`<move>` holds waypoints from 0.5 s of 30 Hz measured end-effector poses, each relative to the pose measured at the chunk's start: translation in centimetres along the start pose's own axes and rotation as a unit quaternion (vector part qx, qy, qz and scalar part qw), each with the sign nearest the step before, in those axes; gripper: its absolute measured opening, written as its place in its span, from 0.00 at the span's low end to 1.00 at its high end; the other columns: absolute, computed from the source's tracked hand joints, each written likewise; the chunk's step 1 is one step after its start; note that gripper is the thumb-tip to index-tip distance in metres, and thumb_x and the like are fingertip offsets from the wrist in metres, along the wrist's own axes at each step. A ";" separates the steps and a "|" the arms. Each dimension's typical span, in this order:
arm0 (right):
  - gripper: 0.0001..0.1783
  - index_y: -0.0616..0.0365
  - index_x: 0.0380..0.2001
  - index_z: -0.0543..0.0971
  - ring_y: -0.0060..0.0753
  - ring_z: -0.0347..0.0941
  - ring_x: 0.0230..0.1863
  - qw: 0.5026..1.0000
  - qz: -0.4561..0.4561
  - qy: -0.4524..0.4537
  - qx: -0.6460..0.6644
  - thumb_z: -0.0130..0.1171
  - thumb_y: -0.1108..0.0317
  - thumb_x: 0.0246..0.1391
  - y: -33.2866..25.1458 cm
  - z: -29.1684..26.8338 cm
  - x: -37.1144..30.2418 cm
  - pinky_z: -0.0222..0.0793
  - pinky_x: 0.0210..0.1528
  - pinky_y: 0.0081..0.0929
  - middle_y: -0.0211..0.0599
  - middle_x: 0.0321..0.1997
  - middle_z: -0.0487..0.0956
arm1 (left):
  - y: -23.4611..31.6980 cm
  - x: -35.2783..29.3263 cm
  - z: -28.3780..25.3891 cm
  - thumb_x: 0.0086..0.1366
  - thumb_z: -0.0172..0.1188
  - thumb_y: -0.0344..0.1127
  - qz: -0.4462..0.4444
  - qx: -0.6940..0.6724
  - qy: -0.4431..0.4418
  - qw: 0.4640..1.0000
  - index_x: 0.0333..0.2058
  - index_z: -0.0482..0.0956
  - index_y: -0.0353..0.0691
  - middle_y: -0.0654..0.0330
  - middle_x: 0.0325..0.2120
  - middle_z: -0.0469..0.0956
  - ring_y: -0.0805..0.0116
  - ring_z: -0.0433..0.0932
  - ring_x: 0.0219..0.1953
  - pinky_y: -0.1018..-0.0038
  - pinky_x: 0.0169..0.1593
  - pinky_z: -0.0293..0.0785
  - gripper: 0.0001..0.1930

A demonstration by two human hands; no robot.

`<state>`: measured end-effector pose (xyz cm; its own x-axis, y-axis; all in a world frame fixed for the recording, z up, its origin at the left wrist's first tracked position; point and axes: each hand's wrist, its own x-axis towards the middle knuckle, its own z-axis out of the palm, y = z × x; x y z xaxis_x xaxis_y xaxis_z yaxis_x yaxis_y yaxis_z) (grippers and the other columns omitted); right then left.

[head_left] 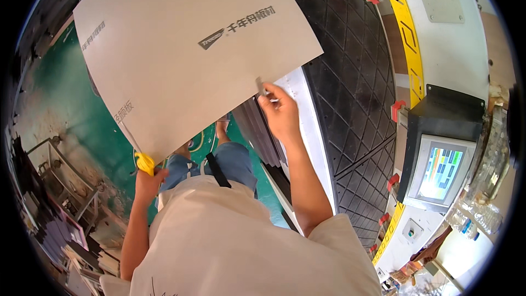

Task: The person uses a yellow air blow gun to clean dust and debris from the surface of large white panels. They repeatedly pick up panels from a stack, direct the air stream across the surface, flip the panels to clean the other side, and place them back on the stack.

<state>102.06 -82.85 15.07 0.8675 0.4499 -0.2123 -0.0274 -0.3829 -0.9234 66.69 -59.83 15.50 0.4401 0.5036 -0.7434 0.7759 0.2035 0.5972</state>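
A large light-brown printed board spreads out in front of me, its near edge running slantwise between my hands. At its near left corner, my left hand is closed around a bright yellow object. A thin pale strip runs from that object along the board's left edge; its exact kind cannot be made out. My right hand is at the near edge toward the right corner, thumb and fingers drawn together. A small greyish thing shows at its fingertips, too blurred to name.
To the right lies a black bed with a diamond pattern, beside a white machine with a yellow strip, red-tipped clamps and a lit control screen. Dark stacked sheets stand below the board. A metal frame is at left.
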 end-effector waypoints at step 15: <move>0.03 0.58 0.33 0.77 0.55 0.74 0.37 0.857 -0.235 0.207 -0.409 0.59 0.71 0.60 7.2 -13.4 15.4 0.72 0.38 0.48 0.45 0.35 0.75 | 1.7 0.3 -1.4 0.70 0.61 0.50 -0.074 -0.011 0.072 0.995 0.36 0.77 0.40 0.62 0.26 0.81 0.76 0.76 0.28 0.78 0.30 0.67 0.17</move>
<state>121.91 -89.48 9.49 0.7942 0.4492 0.4093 0.5836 -0.7514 -0.3078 67.48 -58.17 16.73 0.2516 0.5820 -0.7733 0.8168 0.3009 0.4923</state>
